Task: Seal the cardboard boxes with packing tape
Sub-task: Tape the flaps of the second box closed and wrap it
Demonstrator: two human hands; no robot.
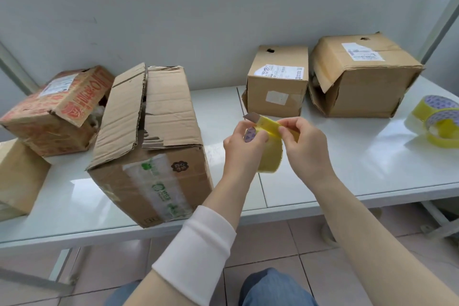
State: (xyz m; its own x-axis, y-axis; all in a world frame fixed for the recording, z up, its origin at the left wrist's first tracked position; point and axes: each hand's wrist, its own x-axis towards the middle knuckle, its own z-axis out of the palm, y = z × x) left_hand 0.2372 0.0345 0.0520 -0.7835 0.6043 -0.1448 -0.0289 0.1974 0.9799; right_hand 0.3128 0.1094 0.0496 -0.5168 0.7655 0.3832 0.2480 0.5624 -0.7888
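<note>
Tape-start step: left hand (244, 143) grips yellow tape roll (271, 159), right hand (306, 148) pinches its loose end (268, 125) at roll's 12 o'clock; next, probably pull a length toward open-flapped box (159, 117) at 9 o'clock.

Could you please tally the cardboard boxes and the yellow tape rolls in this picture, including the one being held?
cardboard boxes: 5
yellow tape rolls: 3
Total: 8
</note>
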